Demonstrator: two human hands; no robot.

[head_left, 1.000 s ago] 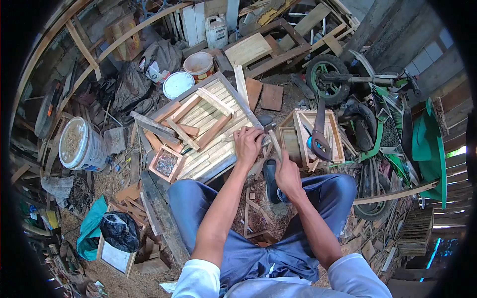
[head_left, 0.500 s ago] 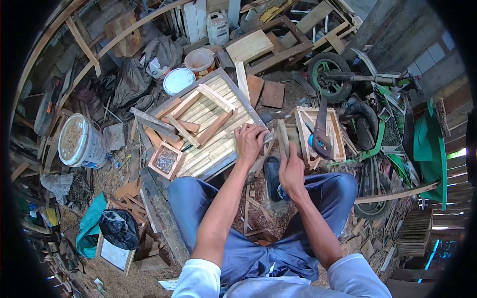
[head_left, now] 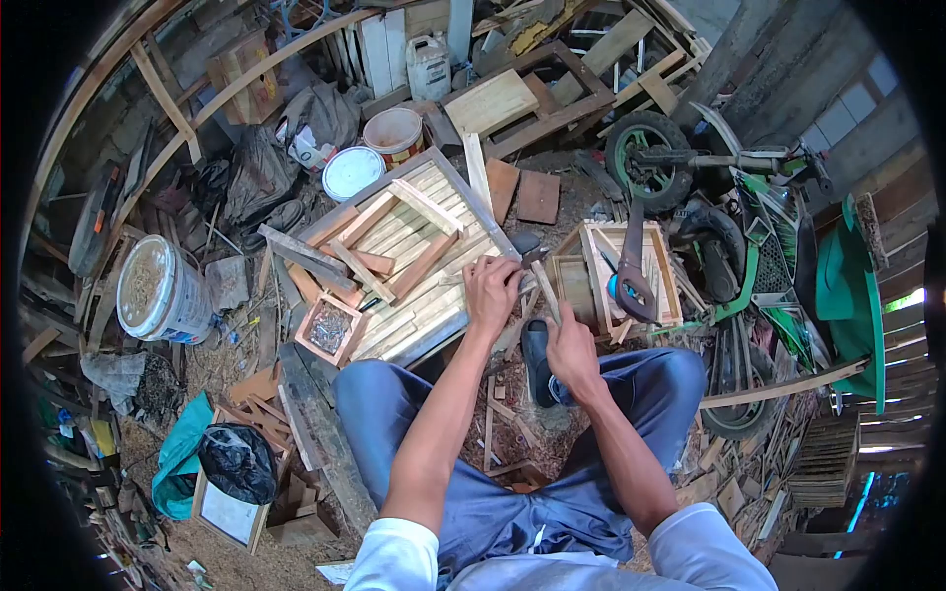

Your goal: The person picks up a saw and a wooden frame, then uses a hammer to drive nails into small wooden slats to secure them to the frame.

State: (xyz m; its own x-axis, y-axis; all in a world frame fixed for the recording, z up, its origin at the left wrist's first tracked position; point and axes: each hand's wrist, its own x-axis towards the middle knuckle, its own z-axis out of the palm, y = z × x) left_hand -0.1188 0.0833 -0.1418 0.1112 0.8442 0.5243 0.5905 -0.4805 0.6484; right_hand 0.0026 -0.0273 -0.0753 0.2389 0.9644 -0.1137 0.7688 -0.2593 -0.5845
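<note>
While left hand [head_left: 492, 293] (half-curled) touches panel [head_left: 419, 313] | right hand [head_left: 572, 351] grips stick [head_left: 545, 288]

Slatted panel [head_left: 426, 317] — striped pale yellow, grey-edged; wooden handle [head_left: 544, 288] tan; trousers [head_left: 493, 517] blue — sleeves [head_left: 702, 547] white.

A low table [head_left: 412, 307] with pale wooden slats and a grey border carries a wooden frame [head_left: 427, 205], some loose pieces of wood [head_left: 307, 253] and, at its left corner, a small box [head_left: 317, 352] with nails [head_left: 331, 326]. Around it, the floor [head_left: 286, 563] is covered with sawdust, and on it stand a bucket [head_left: 185, 295] and a white-topped pail [head_left: 353, 173], while two brown boards [head_left: 538, 198] lie beyond the table.
</note>
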